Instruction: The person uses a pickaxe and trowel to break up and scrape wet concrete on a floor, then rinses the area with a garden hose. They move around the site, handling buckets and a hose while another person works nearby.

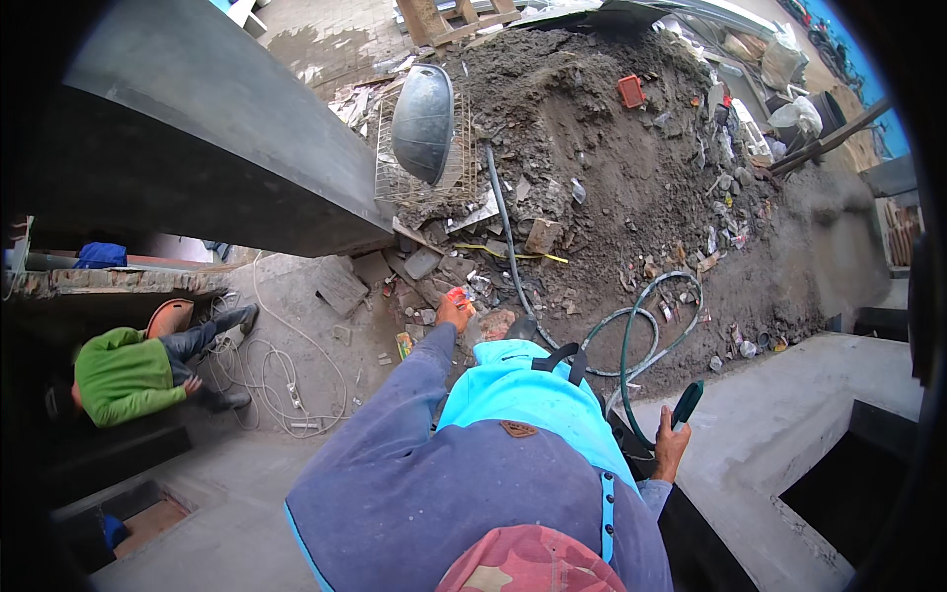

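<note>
My left hand (454,314) reaches out in front of me over the rubble, its fingers closed around a small red-and-orange packet (460,297). Low at my right side, my right hand (672,446) grips a dark green elongated thing (688,403) that points up and away; its exact kind is unclear. A green hose (628,373) lies in loops on the dirt and runs up to this hand, where its end is hidden. Below my left forearm, a yellow and red wrapper (404,344) lies on the ground.
A dirt heap (602,148) with scattered litter rises ahead. A grey basin (422,123) rests on a wire crate (386,168). The concrete pillar (237,128) stands left. A person in green (126,373) is at far left near a white cable (289,380). A concrete ledge (789,395) lies right.
</note>
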`<state>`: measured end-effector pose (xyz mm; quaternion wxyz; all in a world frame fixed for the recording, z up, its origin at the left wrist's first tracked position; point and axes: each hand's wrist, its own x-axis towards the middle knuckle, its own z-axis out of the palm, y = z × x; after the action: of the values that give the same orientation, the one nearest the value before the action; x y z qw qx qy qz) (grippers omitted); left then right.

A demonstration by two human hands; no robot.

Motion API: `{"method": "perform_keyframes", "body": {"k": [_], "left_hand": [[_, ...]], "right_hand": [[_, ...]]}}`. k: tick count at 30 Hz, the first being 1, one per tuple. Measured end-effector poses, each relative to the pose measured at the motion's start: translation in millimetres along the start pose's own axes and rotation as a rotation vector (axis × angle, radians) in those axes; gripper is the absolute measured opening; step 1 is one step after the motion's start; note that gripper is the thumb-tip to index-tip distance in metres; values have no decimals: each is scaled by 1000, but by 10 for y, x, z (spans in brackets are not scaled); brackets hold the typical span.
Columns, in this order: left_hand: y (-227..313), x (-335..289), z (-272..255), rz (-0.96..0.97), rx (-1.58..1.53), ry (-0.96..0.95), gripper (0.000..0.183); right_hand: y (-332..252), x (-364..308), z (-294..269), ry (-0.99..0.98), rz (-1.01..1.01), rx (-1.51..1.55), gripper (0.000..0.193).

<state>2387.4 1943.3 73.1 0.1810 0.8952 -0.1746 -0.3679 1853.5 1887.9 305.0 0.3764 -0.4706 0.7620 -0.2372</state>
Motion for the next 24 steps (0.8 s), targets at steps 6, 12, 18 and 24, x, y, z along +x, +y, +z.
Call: {"method": "perform_keyframes", "body": {"k": [6, 12, 18, 24], "left_hand": [[47, 93, 43, 99, 28, 145, 66], [347, 716, -530, 42, -508, 706, 54], [967, 1376, -1794, 334, -523, 912, 58], [1409, 1725, -2462, 318, -542, 985, 60]], "right_hand": [[82, -33, -43, 11, 40, -3, 34], [127, -49, -51, 14, 36, -30, 33], [51, -27, -47, -21, 41, -53, 33], [-133, 44, -65, -36, 9, -89, 34]]}}
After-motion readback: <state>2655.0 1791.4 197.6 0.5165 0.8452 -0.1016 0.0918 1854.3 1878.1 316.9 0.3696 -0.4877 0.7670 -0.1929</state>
